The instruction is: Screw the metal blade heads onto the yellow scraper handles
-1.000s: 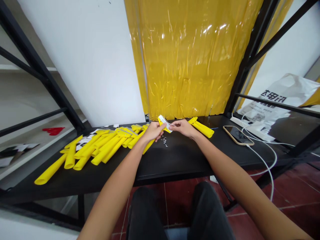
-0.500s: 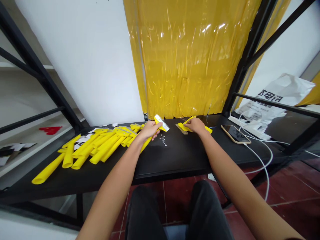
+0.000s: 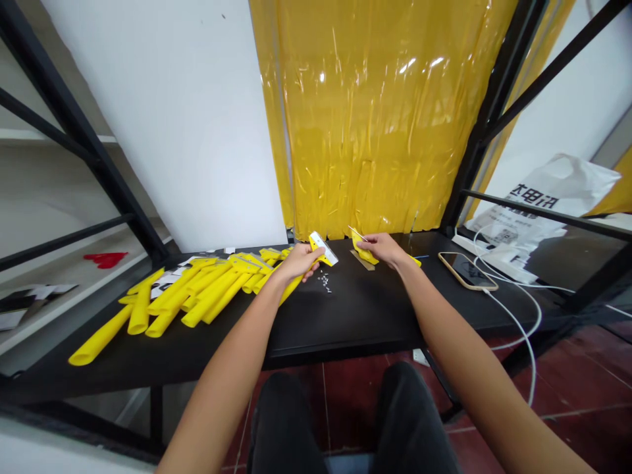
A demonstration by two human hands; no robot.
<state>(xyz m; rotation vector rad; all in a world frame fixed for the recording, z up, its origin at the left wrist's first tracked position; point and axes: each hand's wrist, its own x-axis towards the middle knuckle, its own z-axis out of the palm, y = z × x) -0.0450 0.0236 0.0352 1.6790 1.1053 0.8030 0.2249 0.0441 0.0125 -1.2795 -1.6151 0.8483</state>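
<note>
My left hand [image 3: 299, 262] is closed round a yellow scraper [image 3: 291, 289], its pale metal-plated head [image 3: 324, 250] pointing up and right past my fingers. My right hand [image 3: 385, 249] pinches what looks like a screwdriver [image 3: 356, 233]; a thin metal shaft sticks out to the left, and its handle is hidden in my fingers. Beneath that hand is another yellow scraper [image 3: 364, 249], partly covered, beside a flat brownish strip [image 3: 363, 261]. Between my hands, small silvery screws [image 3: 324, 282] lie scattered on the black table [image 3: 340, 322].
Several yellow scrapers [image 3: 212, 283] are piled on the left of the table. At the right lies a phone [image 3: 468, 270] with a white cable [image 3: 523, 332]. A white plastic bag [image 3: 538, 197] stands behind the black frame bar. Yellow plastic sheeting [image 3: 375, 131] hangs along the back.
My right hand has shifted slightly left, and the thin shaft now shows clearly above the scraper beneath it. My left hand keeps its hold on its scraper. The view has shifted a little.
</note>
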